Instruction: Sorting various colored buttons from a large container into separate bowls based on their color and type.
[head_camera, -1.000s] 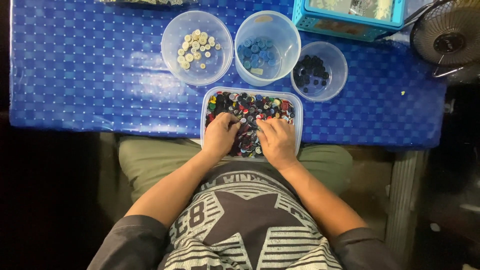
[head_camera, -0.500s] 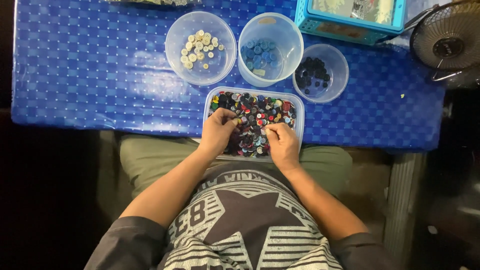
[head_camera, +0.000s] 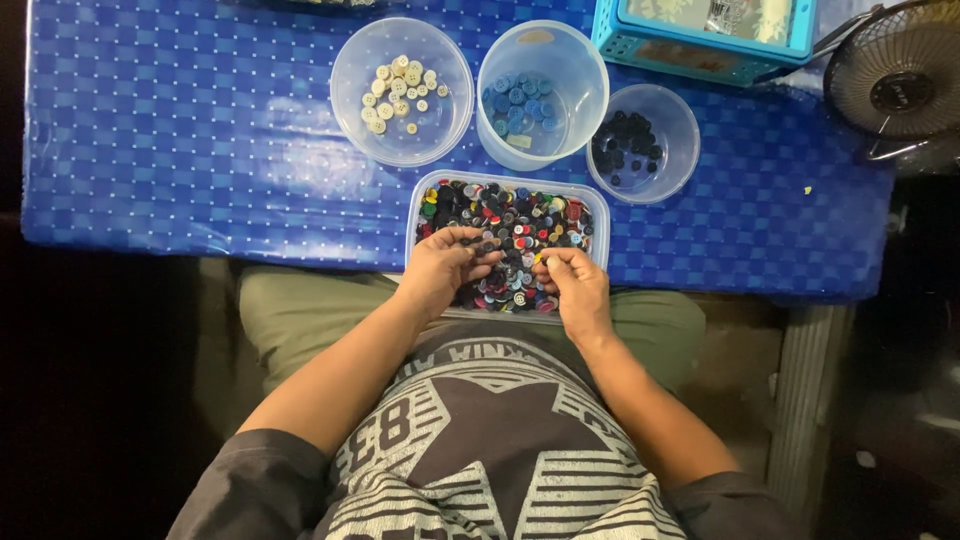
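Note:
A clear rectangular tray (head_camera: 412, 208) full of mixed coloured buttons (head_camera: 515, 215) sits at the near edge of the blue checked table. Both my hands are in it. My left hand (head_camera: 443, 268) rests on the tray's near left part with its fingers curled into the pile; whether it grips any buttons is unclear. My right hand (head_camera: 577, 283) is at the near right, thumb and forefinger pinched on a small pale button (head_camera: 544, 260). Beyond the tray stand a round bowl of cream buttons (head_camera: 400, 95), a tub of blue buttons (head_camera: 522, 103) and a small bowl of dark buttons (head_camera: 626, 135).
A blue plastic basket (head_camera: 690, 55) stands at the far right of the table. A small dark fan (head_camera: 900, 85) sits beside it at the table's right end. The blue tablecloth (head_camera: 180, 140) stretches to the left. My lap lies under the table edge.
My right hand has drawn back toward the tray's near edge and closed its fingers into a pinch. My left hand has shifted slightly within the pile.

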